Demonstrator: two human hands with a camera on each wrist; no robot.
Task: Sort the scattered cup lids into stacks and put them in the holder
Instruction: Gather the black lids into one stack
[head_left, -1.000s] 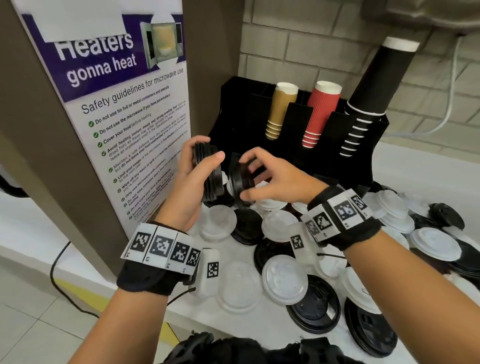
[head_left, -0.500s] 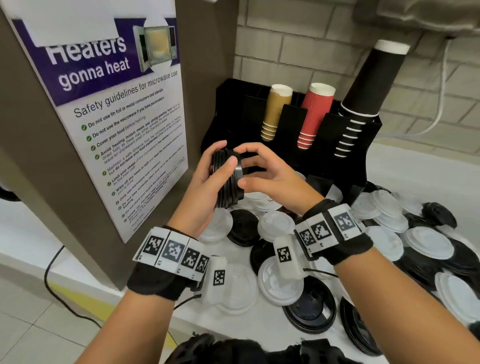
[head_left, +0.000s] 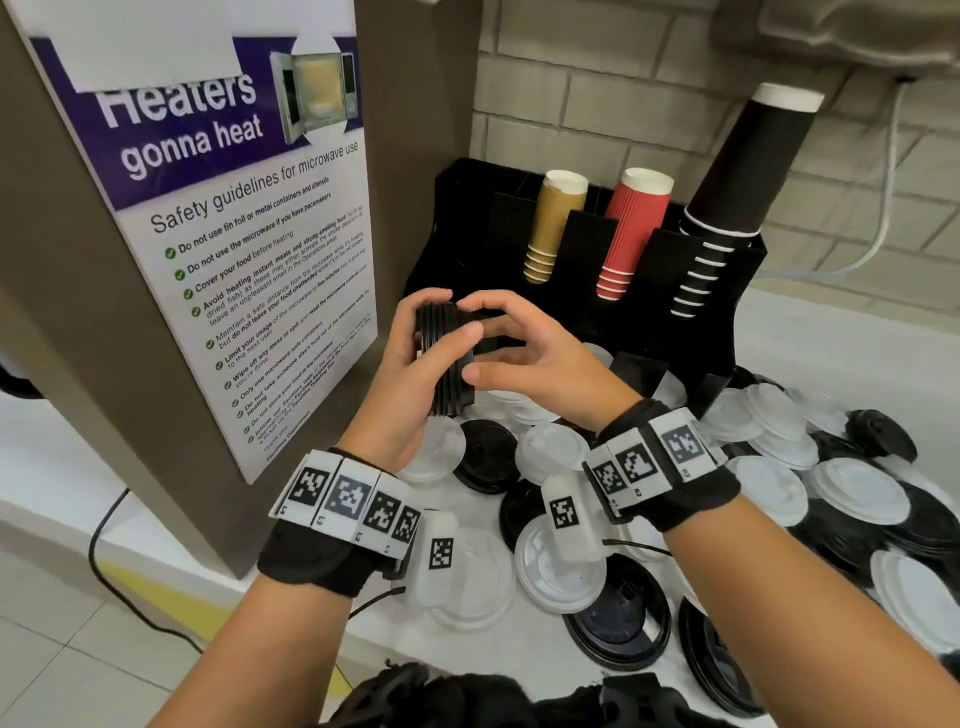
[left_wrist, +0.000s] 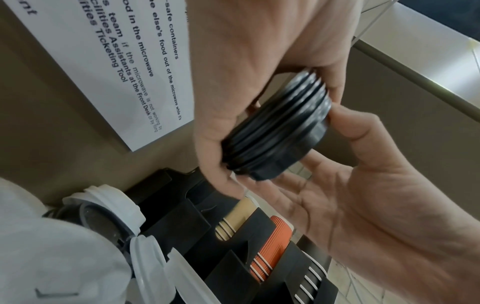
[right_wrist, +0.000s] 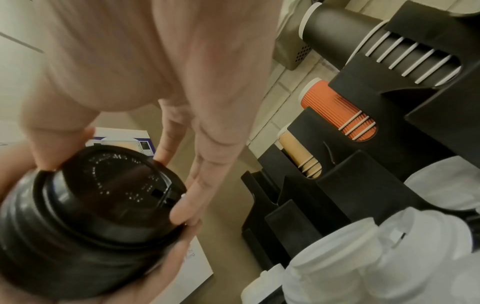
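**Separate black lids now joined into one stack**

Both hands have closed together since a second ago: the stack of black plastic cup lids (head_left: 448, 358) sits on edge between them. Left hand (head_left: 402, 384) grips its rim; right hand (head_left: 524, 358) cups the top lid with curled fingers, above the white worktop (head_left: 322, 644), before the black cup holder (head_left: 727, 332).

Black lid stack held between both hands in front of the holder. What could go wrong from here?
1. The black lid stack is held on edge by the left hand with only the right hand's fingers steadying it; lids may fan out or drop.
2. Loose lids crowd the counter below, so a dropped lid would rejoin the mix.
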